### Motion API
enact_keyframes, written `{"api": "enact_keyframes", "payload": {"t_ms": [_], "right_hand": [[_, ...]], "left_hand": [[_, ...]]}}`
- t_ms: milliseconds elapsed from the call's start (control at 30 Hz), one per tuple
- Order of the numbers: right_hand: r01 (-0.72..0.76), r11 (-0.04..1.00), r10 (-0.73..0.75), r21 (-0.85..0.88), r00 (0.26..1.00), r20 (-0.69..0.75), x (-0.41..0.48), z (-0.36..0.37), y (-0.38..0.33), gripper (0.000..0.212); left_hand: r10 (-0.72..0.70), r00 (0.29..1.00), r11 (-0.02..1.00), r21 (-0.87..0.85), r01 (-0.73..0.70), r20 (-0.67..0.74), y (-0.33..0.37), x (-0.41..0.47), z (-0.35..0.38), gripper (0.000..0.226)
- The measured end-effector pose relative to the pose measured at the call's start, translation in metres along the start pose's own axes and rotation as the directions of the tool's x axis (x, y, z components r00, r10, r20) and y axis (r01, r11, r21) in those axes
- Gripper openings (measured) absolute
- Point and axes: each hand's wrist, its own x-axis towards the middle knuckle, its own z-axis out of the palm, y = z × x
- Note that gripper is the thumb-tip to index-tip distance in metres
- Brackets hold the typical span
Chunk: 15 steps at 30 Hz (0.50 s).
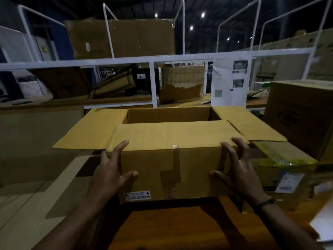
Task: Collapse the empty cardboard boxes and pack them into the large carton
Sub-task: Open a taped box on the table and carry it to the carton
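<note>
Gripping one cardboard box point(173, 159) with both hands over the wooden table point(171, 224); can't tell if its bottom touches the wood. The left hand point(108, 170) clamps the left front corner, thumb on the front face and fingers curled round the side. The right hand point(241, 170) does the same on the right corner, with a dark wristband point(266, 202) on that wrist.

Between the thumbs there's one strip of brown tape point(173, 168) and one white label point(137, 195), print too blurry to read.

I count three flaps. The near flap point(171, 134) is folded over the open top just past the fingertips, the left flap point(90, 130) is splayed out beyond the left hand, and the right flap point(248, 123) beyond the right hand. The far edge is too dim to judge.

Just right of the right hand lies one flat yellow-taped pack point(281, 156), partly under that flap. Farther right is one closed carton point(302, 114), cut off by the frame edge.

Way beyond the hands is a white rack point(153, 60) with one paper sheet point(230, 82) hanging on it. The cardboard pieces on its shelves are too murky to count.
</note>
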Motion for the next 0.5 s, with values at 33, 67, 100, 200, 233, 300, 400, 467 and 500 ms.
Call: {"api": "enact_keyframes", "payload": {"t_ms": [33,67,100,200,233,300,400,467,500], "right_hand": [[0.000,1.000,0.000,0.003,1.000,-0.011,0.010,-0.006,-0.002,0.102],[0.007,1.000,-0.007,0.002,1.000,-0.021,0.021,-0.011,-0.004,0.102],[0.020,1.000,-0.021,-0.005,0.999,-0.031,0.032,-0.017,-0.005,0.102],[0.060,0.997,-0.061,-0.040,0.997,-0.046,0.068,-0.036,-0.008,0.105],[0.067,0.997,-0.069,-0.048,0.997,-0.044,0.079,-0.042,-0.008,0.107],[0.089,0.994,-0.092,-0.068,0.995,-0.049,0.098,-0.055,-0.011,0.108],[0.135,0.986,-0.142,-0.102,0.988,-0.064,0.124,-0.075,-0.018,0.109],[0.148,0.982,-0.157,-0.117,0.985,-0.069,0.140,-0.090,-0.024,0.111],[0.151,0.981,-0.161,-0.120,0.984,-0.072,0.147,-0.097,-0.027,0.113]], "left_hand": [[0.008,1.000,1.000,-0.002,-0.008,-0.012,0.006,0.008,-0.008,0.112],[0.014,1.000,1.000,-0.002,-0.014,-0.023,0.012,0.016,-0.015,0.112],[0.022,0.999,1.000,0.001,-0.022,-0.034,0.018,0.023,-0.023,0.112],[0.059,0.996,0.998,0.008,-0.059,-0.073,0.033,0.046,-0.044,0.110],[0.067,0.994,0.998,0.006,-0.067,-0.081,0.038,0.053,-0.051,0.110],[0.077,0.994,0.997,-0.002,-0.078,-0.082,0.049,0.066,-0.064,0.110],[0.099,0.990,0.995,0.000,-0.100,-0.104,0.061,0.080,-0.083,0.111],[0.123,0.985,0.992,-0.004,-0.124,-0.117,0.068,0.088,-0.095,0.111],[0.136,0.983,0.990,-0.005,-0.138,-0.123,0.073,0.092,-0.102,0.111]]}}
